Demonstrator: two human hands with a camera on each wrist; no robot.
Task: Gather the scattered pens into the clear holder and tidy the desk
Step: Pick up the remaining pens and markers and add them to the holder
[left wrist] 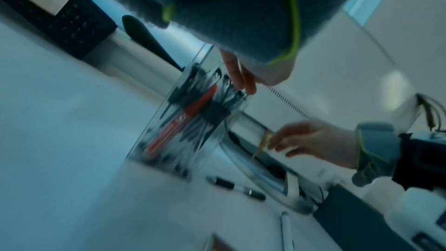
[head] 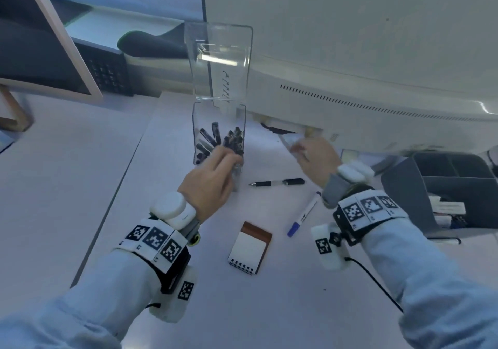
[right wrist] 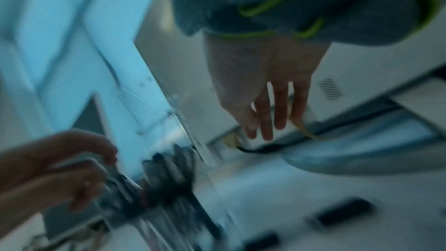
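The clear holder [head: 218, 122] stands on the desk with its lid swung up, packed with several dark pens and a red one [left wrist: 193, 108]. My left hand [head: 215, 171] grips its near rim, fingers curled over the edge [right wrist: 72, 169]. My right hand [head: 312, 154] is to the holder's right, under the monitor's lower edge. A thin pale yellowish object [left wrist: 262, 145] sits at its fingertips, too blurred to name. A black pen [head: 277, 182] and a blue-capped white marker [head: 304, 214] lie loose on the desk between my arms.
A small spiral notepad [head: 250, 246] lies in front of the marker. The big white monitor [head: 350, 52] overhangs the desk at the back right, with a grey desk organiser [head: 444, 187] below it. A second screen [head: 40, 52] and a black keyboard [head: 107, 71] are at the far left.
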